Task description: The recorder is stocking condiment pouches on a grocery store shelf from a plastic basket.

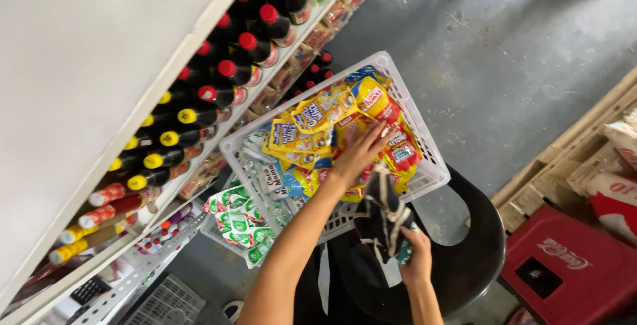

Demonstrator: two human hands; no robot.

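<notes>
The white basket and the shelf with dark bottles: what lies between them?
In the head view, nothing lies between them: the white basket meets the shelf edge. Green sachets hang over the basket's near corner below it. The left hand reaches among yellow packets.

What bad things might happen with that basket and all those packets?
The white basket sits on a black stool and juts past its edge, so pressing with the left hand might tip it. Green packets already hang at its lower side and may slip out. The right hand holds a dark bundle, leaving no spare hand.
</notes>
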